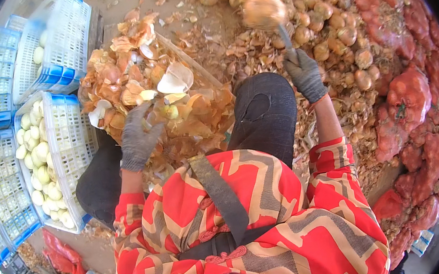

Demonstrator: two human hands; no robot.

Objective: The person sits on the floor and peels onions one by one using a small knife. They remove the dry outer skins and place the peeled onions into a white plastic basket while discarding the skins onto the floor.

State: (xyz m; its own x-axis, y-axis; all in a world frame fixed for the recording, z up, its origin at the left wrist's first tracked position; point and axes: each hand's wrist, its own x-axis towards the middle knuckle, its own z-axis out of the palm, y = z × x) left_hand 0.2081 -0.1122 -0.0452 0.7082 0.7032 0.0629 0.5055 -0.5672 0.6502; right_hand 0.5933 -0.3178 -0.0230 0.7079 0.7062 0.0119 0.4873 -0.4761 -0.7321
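Observation:
My right hand point(305, 72), in a grey knit glove, grips a knife point(286, 37). An unpeeled brown onion point(265, 11), blurred by motion, sits at the far end of its blade; I cannot tell whether it is stuck on the blade. My left hand point(141, 134), gloved too, hovers at the near left edge of a heap of onion skins point(113, 72), its fingers apart and nothing in them. Pale pieces of onion peel point(175, 78) lie on the heap, and a yellowish onion piece point(170, 111) rests just right of the left fingers.
Beside my left knee stands a plastic crate point(74, 126) of peeled onions point(39, 155), with more white and blue crates point(5, 179) beyond. Unpeeled onions point(319, 9) cover the floor ahead and right. Red mesh sacks point(407, 93) are piled along the right. A wooden stick point(189, 58) crosses the skins.

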